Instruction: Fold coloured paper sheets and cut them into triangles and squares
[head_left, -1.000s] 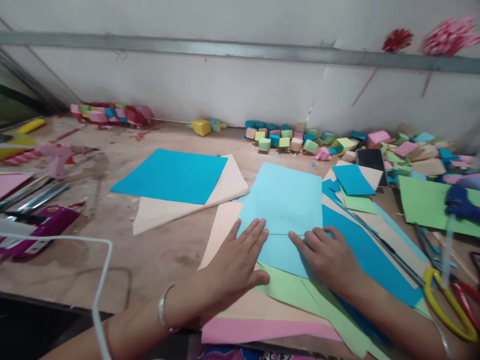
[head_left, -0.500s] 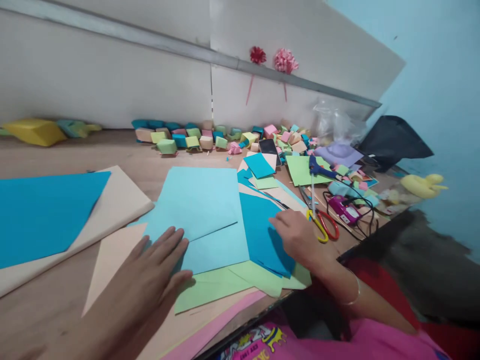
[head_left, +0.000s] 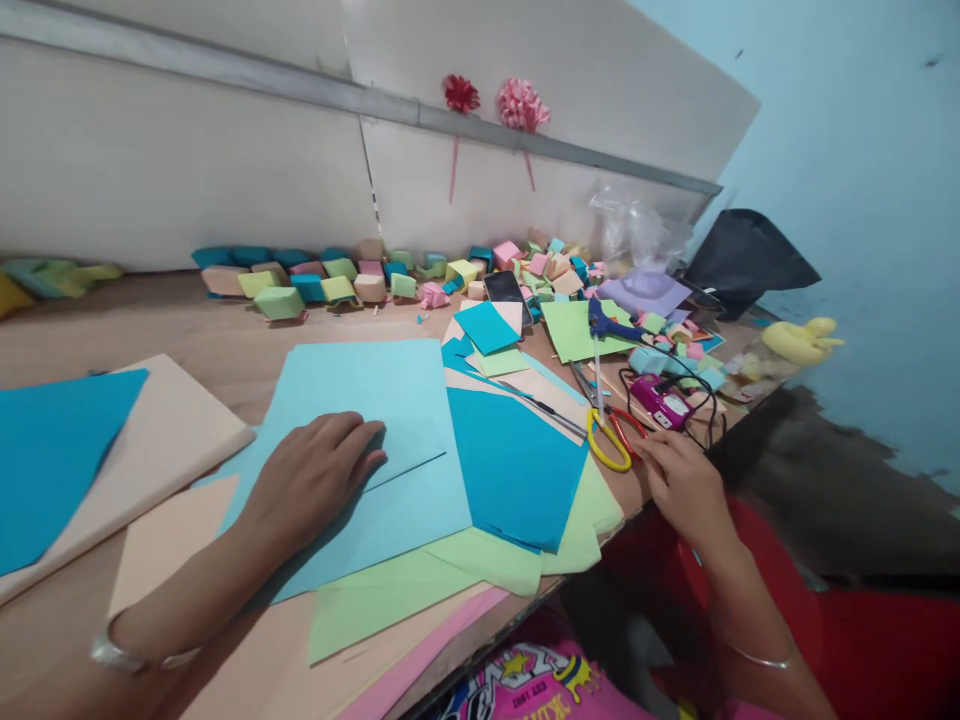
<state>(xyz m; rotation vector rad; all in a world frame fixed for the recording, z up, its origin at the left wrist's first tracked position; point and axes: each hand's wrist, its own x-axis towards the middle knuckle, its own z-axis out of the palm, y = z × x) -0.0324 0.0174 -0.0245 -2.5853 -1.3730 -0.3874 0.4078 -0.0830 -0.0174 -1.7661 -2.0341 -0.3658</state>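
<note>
My left hand lies palm down on a light blue sheet of paper, its fingers loosely bent and the thumb apart from them. A dark straight line crosses the sheet to the right of the fingertips. Over by the table's right edge, my right hand has its fingertips closed at the red handle of the scissors, covering part of that loop. The other loop is yellow, and the blades point away from me. A slim dark pen-like tool rests on the darker blue paper.
Light green sheets and a pink strip lie along the front edge. Folded paper boxes line the wall. A blue glue gun, purple power socket with black cable and a phone stand at the right.
My right hand has moved right, from beside the pen-like tool to the scissors' red handle. My left hand has slid further onto the light blue sheet, its fingers now more bent. The view has shifted right.
</note>
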